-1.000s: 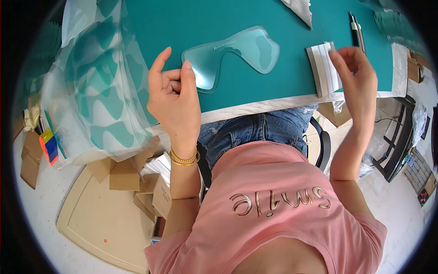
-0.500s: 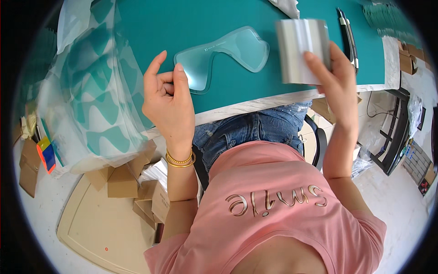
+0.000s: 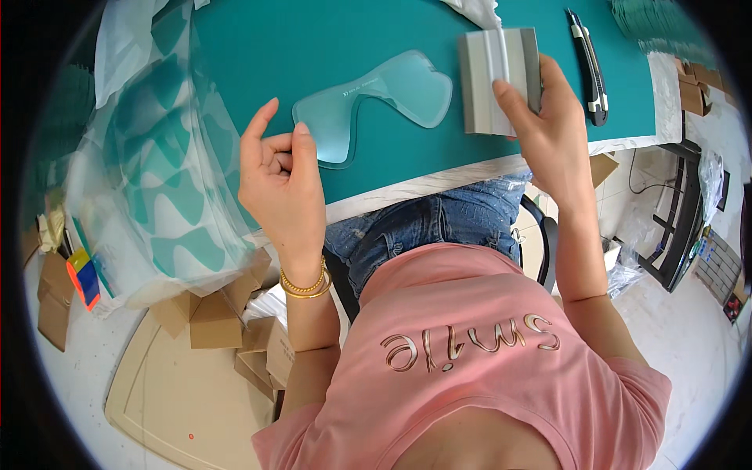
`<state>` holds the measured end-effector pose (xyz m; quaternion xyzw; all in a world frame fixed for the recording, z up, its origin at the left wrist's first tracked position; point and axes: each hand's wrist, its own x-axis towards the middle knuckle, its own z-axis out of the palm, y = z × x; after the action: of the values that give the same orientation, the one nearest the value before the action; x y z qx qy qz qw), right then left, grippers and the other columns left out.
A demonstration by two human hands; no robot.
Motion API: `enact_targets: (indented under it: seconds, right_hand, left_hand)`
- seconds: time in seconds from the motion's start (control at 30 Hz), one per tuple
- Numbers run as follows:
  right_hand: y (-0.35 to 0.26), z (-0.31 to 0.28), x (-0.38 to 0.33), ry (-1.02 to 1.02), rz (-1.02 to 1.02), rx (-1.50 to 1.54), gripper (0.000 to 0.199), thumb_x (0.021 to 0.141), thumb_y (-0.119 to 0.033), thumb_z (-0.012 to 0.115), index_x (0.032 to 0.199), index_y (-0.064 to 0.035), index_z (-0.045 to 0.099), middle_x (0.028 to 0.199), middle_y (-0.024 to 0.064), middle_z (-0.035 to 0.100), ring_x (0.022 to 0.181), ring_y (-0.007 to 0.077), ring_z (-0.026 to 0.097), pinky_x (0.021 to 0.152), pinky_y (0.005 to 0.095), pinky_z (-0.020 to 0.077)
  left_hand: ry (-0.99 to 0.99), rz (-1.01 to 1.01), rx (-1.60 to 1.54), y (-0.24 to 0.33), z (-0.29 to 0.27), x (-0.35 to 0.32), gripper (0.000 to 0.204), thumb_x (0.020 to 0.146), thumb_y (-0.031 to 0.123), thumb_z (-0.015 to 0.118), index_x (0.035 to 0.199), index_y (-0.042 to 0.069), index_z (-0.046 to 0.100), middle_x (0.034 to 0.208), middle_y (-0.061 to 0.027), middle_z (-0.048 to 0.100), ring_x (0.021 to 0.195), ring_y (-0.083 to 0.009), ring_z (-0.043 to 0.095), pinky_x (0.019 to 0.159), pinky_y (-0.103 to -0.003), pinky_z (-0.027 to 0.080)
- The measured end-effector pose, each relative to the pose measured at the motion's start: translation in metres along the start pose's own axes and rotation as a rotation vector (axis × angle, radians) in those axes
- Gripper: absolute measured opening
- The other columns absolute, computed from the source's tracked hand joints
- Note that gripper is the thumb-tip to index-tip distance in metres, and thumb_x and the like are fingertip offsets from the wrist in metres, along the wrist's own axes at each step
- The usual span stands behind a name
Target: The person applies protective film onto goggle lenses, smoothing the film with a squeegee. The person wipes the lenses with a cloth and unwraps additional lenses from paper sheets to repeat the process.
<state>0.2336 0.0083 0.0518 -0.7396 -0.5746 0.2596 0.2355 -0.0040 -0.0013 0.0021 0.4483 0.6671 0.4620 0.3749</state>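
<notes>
A clear one-piece goggle lens (image 3: 327, 125) with a nose cut-out lies on the green mat (image 3: 251, 47). My left hand (image 3: 280, 176) is at the lens's left end; its thumb tip overlaps the lens edge, the index finger stands raised and the other fingers curl loosely. Whether the thumb presses on the lens I cannot tell. To the right of the lens, my right hand (image 3: 552, 129) grips a wide grey-and-white squeegee-like block (image 3: 482, 82), thumb on its face and fingers behind it.
A black-and-silver utility knife (image 3: 589, 70) lies right of my right hand. Clear sheets with green lens-shaped patches (image 3: 176, 196) hang over the table's left side. A lens stack (image 3: 666, 31) stands far right. Cardboard boxes (image 3: 215, 321) sit below left.
The view has shifted a little. The grey block has moved slightly left toward the lens and looks sharper than before. My left hand keeps its place by the lens's left end.
</notes>
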Motion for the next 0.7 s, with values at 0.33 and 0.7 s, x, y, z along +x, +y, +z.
enact_targets:
  seconds: [0.33,0.7]
  right_hand:
    - [-0.011,0.029,0.023,-0.104,-0.149,0.084,0.034,0.086,-0.023,0.066,0.090,0.0075,0.051,0.071,0.0278,0.061,0.065,0.0441,0.061,0.060,0.0467,0.0470]
    - [-0.032,0.047,0.036,-0.226,-0.246,0.159,0.034,0.085,-0.022,0.065,0.097,0.0075,0.054,0.080,0.0302,0.063,0.078,0.0456,0.062,0.068,0.0480,0.0490]
  left_hand:
    - [-0.105,0.075,-0.148,0.038,0.004,-0.002,0.033,0.090,0.001,0.064,0.122,0.001,0.059,0.077,0.0000,0.060,0.060,-0.0024,0.050,0.053,-0.017,0.037]
    - [-0.064,-0.028,-0.162,0.024,-0.003,-0.003,0.037,0.091,0.004,0.065,0.127,0.000,0.054,0.080,-0.0025,0.063,0.063,-0.0031,0.053,0.052,-0.017,0.039]
